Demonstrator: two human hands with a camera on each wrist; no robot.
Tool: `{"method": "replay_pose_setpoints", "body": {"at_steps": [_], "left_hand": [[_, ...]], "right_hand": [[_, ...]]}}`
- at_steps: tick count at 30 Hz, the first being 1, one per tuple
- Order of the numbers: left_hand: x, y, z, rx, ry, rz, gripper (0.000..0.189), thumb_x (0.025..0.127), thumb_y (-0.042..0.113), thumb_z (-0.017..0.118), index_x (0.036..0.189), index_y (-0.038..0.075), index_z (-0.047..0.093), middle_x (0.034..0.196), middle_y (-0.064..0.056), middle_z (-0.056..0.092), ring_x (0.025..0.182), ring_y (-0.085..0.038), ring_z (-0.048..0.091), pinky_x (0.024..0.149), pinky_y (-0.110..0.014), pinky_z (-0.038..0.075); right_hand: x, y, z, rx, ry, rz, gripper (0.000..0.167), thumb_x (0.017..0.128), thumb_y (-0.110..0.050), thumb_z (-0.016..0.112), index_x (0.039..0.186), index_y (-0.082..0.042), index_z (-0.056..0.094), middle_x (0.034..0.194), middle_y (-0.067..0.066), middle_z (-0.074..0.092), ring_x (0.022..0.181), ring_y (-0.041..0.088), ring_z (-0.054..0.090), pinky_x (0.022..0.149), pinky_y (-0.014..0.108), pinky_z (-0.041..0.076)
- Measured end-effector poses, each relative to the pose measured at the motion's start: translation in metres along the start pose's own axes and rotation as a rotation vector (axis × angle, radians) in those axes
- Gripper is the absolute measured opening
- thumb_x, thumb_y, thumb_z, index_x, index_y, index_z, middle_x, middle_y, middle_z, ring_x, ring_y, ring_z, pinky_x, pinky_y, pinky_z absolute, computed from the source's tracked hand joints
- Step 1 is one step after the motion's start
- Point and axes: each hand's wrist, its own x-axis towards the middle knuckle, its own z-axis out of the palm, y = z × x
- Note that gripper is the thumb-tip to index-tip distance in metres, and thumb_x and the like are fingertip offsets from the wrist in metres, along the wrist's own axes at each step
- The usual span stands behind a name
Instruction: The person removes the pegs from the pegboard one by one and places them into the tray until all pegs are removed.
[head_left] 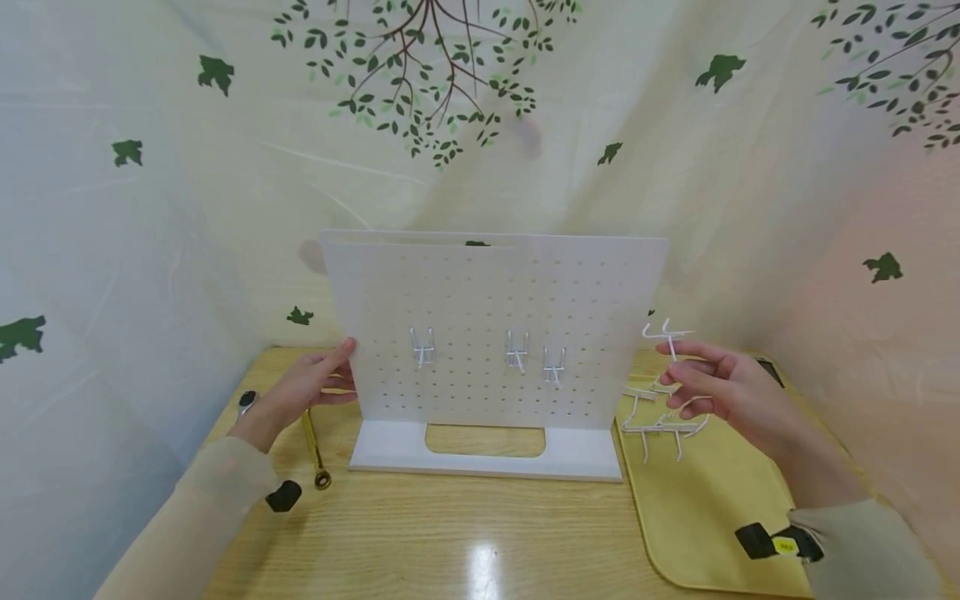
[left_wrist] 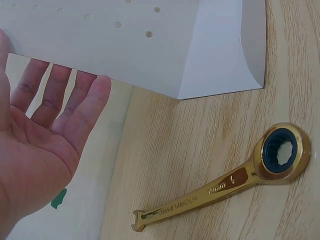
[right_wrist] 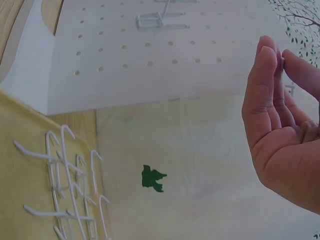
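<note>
A white pegboard [head_left: 480, 292] stands upright on its base, with three metal hooks [head_left: 517, 352] on its front. At its left edge my left hand [head_left: 311, 385] grips the board, thumb in front and fingers passing behind, as the left wrist view shows. Right of the board, my right hand [head_left: 723, 387] pinches a white pegboard hook [head_left: 670, 332] between thumb and fingers, held in the air with its prongs upward. In the right wrist view the fingers mostly hide that hook. Below the right hand, several white wire hooks [head_left: 660, 428] lie tangled on a yellow tray [head_left: 705, 517].
A gold ratchet wrench [left_wrist: 210, 192] lies on the wooden table [head_left: 420, 533], left of the board and near my left wrist. The tray's left rim runs close to the board's base. Behind the board hangs a pale curtain [head_left: 600, 192] with leaf prints.
</note>
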Motion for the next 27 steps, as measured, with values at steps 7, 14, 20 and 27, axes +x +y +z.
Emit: {"method": "replay_pose_setpoints", "body": {"at_steps": [7, 14, 20, 27], "left_hand": [[0.0, 0.0, 0.0, -0.009, 0.004, -0.002, 0.078, 0.098, 0.067, 0.048, 0.127, -0.005, 0.063, 0.121, -0.018, 0.064, 0.106, -0.027, 0.068, 0.09, -0.037, 0.059], [0.0, 0.0, 0.0, -0.009, 0.003, 0.0, 0.079, 0.097, 0.067, 0.049, 0.127, -0.005, 0.063, 0.122, -0.019, 0.064, 0.107, -0.028, 0.067, 0.09, -0.038, 0.059], [0.001, 0.0, 0.0, -0.032, 0.008, 0.003, 0.079, 0.097, 0.066, 0.05, 0.126, -0.006, 0.063, 0.118, -0.018, 0.065, 0.105, -0.027, 0.068, 0.089, -0.038, 0.059], [0.001, 0.0, 0.002, -0.038, 0.01, -0.001, 0.079, 0.098, 0.066, 0.049, 0.126, -0.006, 0.063, 0.117, -0.017, 0.066, 0.104, -0.026, 0.068, 0.089, -0.038, 0.059]], "right_hand": [[-0.012, 0.016, -0.024, -0.05, 0.065, -0.003, 0.032, 0.106, -0.003, 0.052, 0.128, -0.022, 0.066, 0.101, 0.005, 0.074, 0.082, 0.022, 0.074, 0.069, 0.034, 0.063], [-0.024, 0.035, -0.044, -0.085, 0.12, 0.028, 0.033, 0.106, -0.004, 0.051, 0.124, -0.028, 0.065, 0.102, 0.003, 0.074, 0.082, 0.02, 0.074, 0.069, 0.034, 0.063], [-0.036, 0.054, -0.061, -0.081, 0.144, 0.116, 0.031, 0.107, -0.007, 0.05, 0.121, -0.032, 0.063, 0.101, -0.001, 0.074, 0.083, 0.019, 0.074, 0.07, 0.034, 0.063], [-0.045, 0.075, -0.076, -0.053, 0.161, 0.213, 0.029, 0.108, -0.011, 0.05, 0.115, -0.034, 0.066, 0.102, -0.004, 0.074, 0.085, 0.019, 0.074, 0.074, 0.035, 0.063]]}}
